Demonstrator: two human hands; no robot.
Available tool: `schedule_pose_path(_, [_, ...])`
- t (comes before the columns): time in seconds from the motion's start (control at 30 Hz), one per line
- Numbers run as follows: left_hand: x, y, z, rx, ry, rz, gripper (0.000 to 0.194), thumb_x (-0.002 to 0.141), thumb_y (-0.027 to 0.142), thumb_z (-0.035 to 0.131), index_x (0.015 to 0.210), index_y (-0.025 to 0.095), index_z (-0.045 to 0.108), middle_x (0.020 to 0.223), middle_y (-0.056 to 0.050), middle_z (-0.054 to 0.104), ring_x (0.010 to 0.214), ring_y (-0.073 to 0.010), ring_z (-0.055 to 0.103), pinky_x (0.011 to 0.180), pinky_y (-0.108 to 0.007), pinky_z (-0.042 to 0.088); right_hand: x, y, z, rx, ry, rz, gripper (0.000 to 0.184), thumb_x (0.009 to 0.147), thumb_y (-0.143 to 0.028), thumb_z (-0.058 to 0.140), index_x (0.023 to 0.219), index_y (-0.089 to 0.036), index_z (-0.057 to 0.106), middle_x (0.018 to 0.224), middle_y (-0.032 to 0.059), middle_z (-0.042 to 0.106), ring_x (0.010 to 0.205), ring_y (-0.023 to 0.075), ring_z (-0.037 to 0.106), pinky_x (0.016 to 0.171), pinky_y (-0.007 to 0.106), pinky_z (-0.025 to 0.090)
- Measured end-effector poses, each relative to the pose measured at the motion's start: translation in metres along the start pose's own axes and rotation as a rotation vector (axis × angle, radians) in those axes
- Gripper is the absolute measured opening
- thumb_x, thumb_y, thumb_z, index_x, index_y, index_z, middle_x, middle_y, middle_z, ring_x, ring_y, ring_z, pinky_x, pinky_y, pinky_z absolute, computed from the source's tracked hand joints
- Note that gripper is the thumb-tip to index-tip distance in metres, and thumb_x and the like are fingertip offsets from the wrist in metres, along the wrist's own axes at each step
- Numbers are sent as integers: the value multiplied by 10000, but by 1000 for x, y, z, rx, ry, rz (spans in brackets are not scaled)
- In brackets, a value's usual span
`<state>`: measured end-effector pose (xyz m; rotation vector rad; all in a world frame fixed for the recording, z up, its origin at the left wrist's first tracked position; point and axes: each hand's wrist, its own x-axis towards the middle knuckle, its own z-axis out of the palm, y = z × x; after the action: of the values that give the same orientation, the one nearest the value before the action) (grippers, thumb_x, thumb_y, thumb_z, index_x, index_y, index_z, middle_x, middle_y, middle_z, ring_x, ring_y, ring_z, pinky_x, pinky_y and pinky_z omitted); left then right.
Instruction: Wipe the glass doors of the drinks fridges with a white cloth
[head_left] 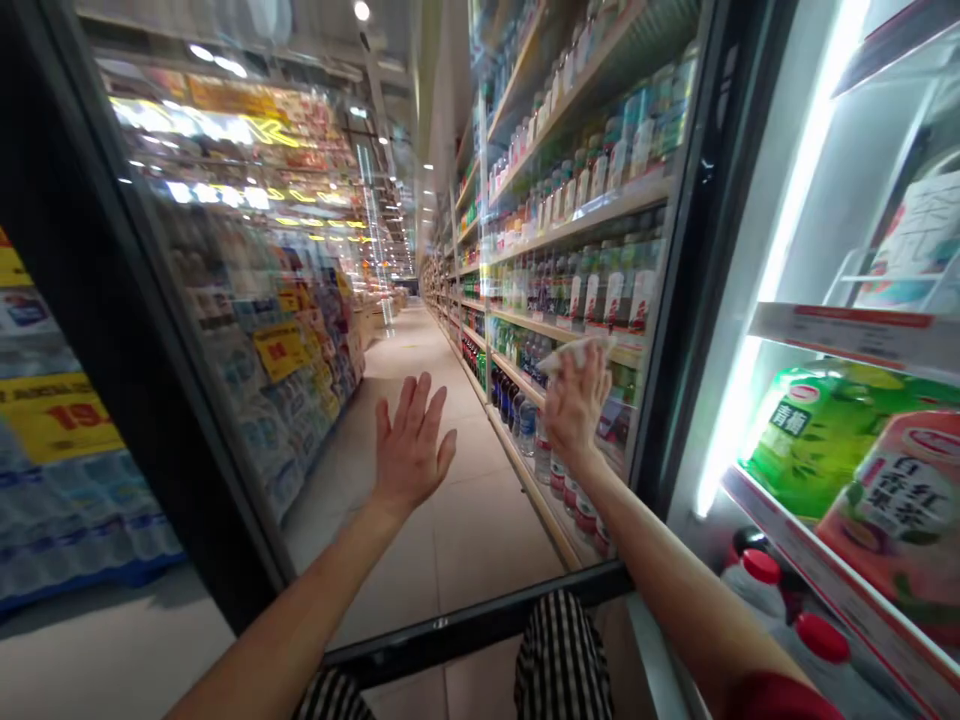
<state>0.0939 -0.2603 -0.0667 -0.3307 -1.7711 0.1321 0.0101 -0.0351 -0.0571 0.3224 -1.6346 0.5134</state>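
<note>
A glass door (427, 560) with a black frame (694, 230) stands open in front of me, and the store aisle shows through or in its pane. My left hand (411, 440) is open, palm toward the glass, fingers stretched out, with nothing in it. I cannot tell whether it touches the pane. To the right, my right hand (576, 405) presses a pale cloth (574, 355) against the glass. The cloth's edge shows above the fingers; the rest lies hidden beneath the hand.
At right is a lit fridge with a green drink container (799, 430), a pink one (900, 510) and red-capped bottles (761, 570). Yellow price signs (60, 415) hang on stacked bottle packs at left. Bottle shelves (585, 210) appear in the pane. My checked-trouser knee (562, 655) is below.
</note>
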Motion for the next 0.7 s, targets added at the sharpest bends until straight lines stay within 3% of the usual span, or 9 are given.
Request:
schedule_pose_path(0.07, [8, -6, 0, 9, -4, -12, 638, 829, 292, 497, 1401, 160, 246, 1422, -156, 323, 1365, -226, 192, 1117, -444, 75, -6, -11, -2, 34, -144, -261, 449, 845, -272, 423, 1292, -260, 446, 1423, 74, 362, 1367, 251, 214, 1079, 507, 204])
schedule_pose_path(0.13, [11, -10, 1, 6, -17, -8, 647, 835, 292, 488, 1411, 175, 218, 1432, -143, 306, 1364, -224, 195, 1118, -441, 71, -3, -6, -2, 43, -149, -310, 424, 843, -270, 430, 1265, -273, 479, 1407, 62, 389, 1358, 242, 239, 1089, 501, 186])
schedule_pose_path(0.27, [10, -10, 2, 21, 0, -12, 670, 836, 289, 487, 1422, 188, 178, 1432, -138, 302, 1357, -231, 215, 1115, -453, 77, 24, 16, 2, -5, 115, 176, 453, 876, -277, 352, 1317, -206, 428, 1457, 137, 286, 1357, 291, 229, 1041, 563, 222])
schedule_pose_path(0.33, [10, -9, 2, 31, 14, -8, 680, 834, 283, 492, 1424, 187, 167, 1429, -140, 307, 1356, -231, 217, 1115, -457, 81, 28, 8, 2, 1, 114, 214, 473, 874, -276, 353, 1334, -177, 405, 1467, 155, 255, 1368, 306, 190, 1036, 570, 228])
schedule_pose_path(0.47, [11, -9, 1, 39, 10, 8, 676, 834, 272, 493, 1423, 183, 172, 1424, -143, 315, 1354, -235, 224, 1114, -464, 99, 11, -24, 0, 95, -166, -320, 483, 832, -257, 451, 1314, -248, 428, 1429, 80, 364, 1373, 253, 199, 1092, 515, 179])
schedule_pose_path(0.53, [11, -9, 1, 36, 8, 6, 672, 836, 266, 491, 1423, 184, 174, 1418, -143, 326, 1351, -240, 232, 1112, -470, 104, 12, -23, 1, 103, -162, -414, 475, 827, -245, 464, 1299, -286, 441, 1414, 53, 392, 1363, 237, 233, 1097, 513, 170])
schedule_pose_path(0.57, [11, -10, 1, 33, 6, 3, 672, 835, 264, 494, 1422, 186, 176, 1414, -142, 336, 1349, -240, 235, 1113, -469, 105, 17, -16, 2, 86, -86, -332, 469, 837, -245, 448, 1304, -284, 435, 1424, 62, 374, 1362, 244, 235, 1087, 529, 179])
schedule_pose_path(0.63, [11, -10, 1, 27, 7, -1, 671, 833, 260, 499, 1421, 189, 185, 1403, -139, 358, 1348, -238, 239, 1117, -465, 101, 36, -1, 6, 39, 130, -11, 466, 868, -252, 387, 1333, -245, 400, 1453, 113, 306, 1364, 279, 219, 1046, 579, 215])
schedule_pose_path(0.7, [9, -11, 1, 26, 9, 1, 666, 831, 253, 499, 1419, 187, 194, 1396, -140, 371, 1349, -237, 237, 1120, -465, 99, 52, 5, 9, 19, 246, 197, 480, 883, -271, 348, 1358, -204, 363, 1464, 157, 258, 1367, 307, 195, 1017, 609, 237])
